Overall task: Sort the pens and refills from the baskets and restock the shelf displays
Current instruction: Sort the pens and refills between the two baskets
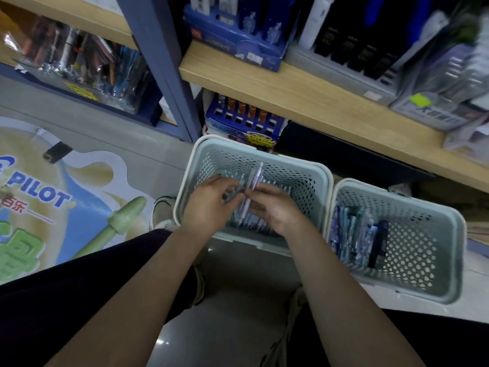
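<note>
Both your hands work over the pale green perforated plastic basket (304, 165) on the floor, just in front of the wooden shelf (304, 102). Your left hand (211, 205) and right hand (275, 210) meet around a clear-bodied pen in a transparent sleeve (251, 189), fingers curled narrow and pinching it from both sides, its far end pointing up toward the shelf. More pens lie in a row in the basket bottom beneath your hands.

Keep the pen upright enough to read its barrel, then match it to a display before you lift away. The second pale green perforated basket (423, 250) sits to the right, holding patterned blue and dark packs of pens (357, 234). Judge the type first; the blue cardboard display box (243, 123) under the shelf looks a likely slot, though its labels are too blurred to confirm.
</note>
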A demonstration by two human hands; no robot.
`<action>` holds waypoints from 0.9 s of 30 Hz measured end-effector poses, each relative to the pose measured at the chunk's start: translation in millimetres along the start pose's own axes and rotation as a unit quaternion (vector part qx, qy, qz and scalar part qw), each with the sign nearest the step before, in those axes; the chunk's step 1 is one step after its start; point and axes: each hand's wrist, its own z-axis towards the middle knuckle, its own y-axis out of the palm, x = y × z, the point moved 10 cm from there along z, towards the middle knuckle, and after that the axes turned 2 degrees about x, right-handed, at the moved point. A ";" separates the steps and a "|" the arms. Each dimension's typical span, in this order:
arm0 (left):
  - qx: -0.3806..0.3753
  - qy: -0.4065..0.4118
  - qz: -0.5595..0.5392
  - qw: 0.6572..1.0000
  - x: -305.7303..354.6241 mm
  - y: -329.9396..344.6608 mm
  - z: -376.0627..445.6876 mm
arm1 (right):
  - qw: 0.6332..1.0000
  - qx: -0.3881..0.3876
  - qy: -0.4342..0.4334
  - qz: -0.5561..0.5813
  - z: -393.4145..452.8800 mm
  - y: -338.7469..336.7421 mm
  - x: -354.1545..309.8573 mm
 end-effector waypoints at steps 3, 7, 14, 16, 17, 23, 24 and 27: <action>-0.080 -0.124 -0.090 0.985 -15.9 29.2 -6.9 | 0.999 -0.019 -0.004 0.025 -10.8 -0.5 -6.7; -0.071 -0.196 -0.128 0.970 -28.7 34.9 -11.6 | 1.000 -0.010 0.004 0.014 -15.6 -1.4 -4.8; -0.070 -0.305 -0.190 0.931 -45.1 34.8 -19.3 | 0.984 0.132 -0.007 -0.120 -9.7 -44.4 1.0; -0.067 -0.332 -0.210 0.917 -47.8 33.1 -24.5 | 0.976 0.164 0.017 -0.140 -2.0 -53.7 11.2; -0.063 -0.343 -0.220 0.911 -49.7 33.2 -26.0 | 0.973 0.169 0.029 -0.154 -0.7 -54.4 15.4; -0.068 -0.351 -0.283 0.890 -26.7 36.1 -21.1 | 0.982 0.141 -0.011 -0.124 -18.7 -48.3 -4.3; -0.078 -0.338 -0.290 0.892 -17.0 38.5 -17.8 | 0.991 0.109 -0.027 -0.069 -26.3 -42.4 -12.1; -0.116 -0.293 -0.305 0.899 18.9 54.1 -10.3 | 0.992 0.082 -0.090 -0.023 -52.9 -46.7 -35.9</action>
